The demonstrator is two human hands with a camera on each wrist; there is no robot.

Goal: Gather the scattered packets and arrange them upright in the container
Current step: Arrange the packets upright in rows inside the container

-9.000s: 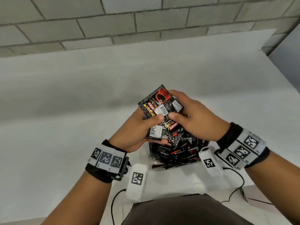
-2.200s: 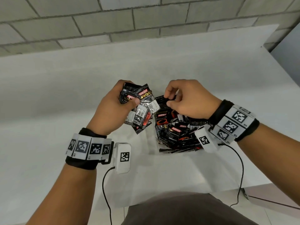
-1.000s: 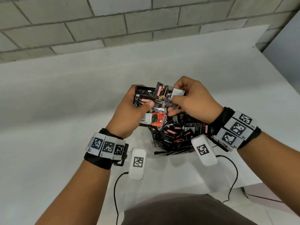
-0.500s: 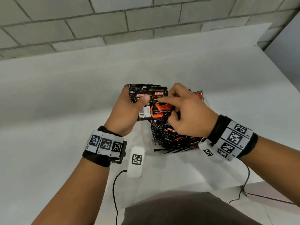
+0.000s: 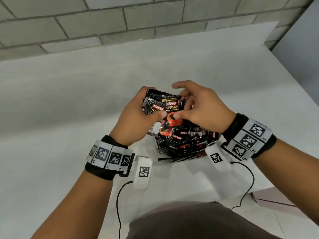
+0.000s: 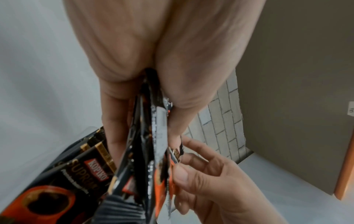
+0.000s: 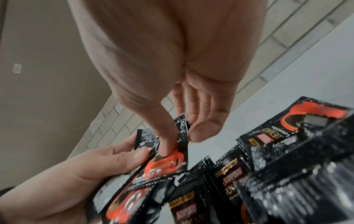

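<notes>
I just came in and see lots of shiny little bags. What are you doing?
The left hand grips a bundle of black-and-red foil coffee packets, held above a clear container already stuffed with more packets. The right hand pinches the front packet of that bundle, squaring it up. The container stands on a white table.

Background only, nothing you handle.
You've got a white table (image 5: 69, 118), grey block wall (image 5: 120, 23) behind it, and a wall switch plate (image 6: 351, 111) in left-wrist view.
</notes>
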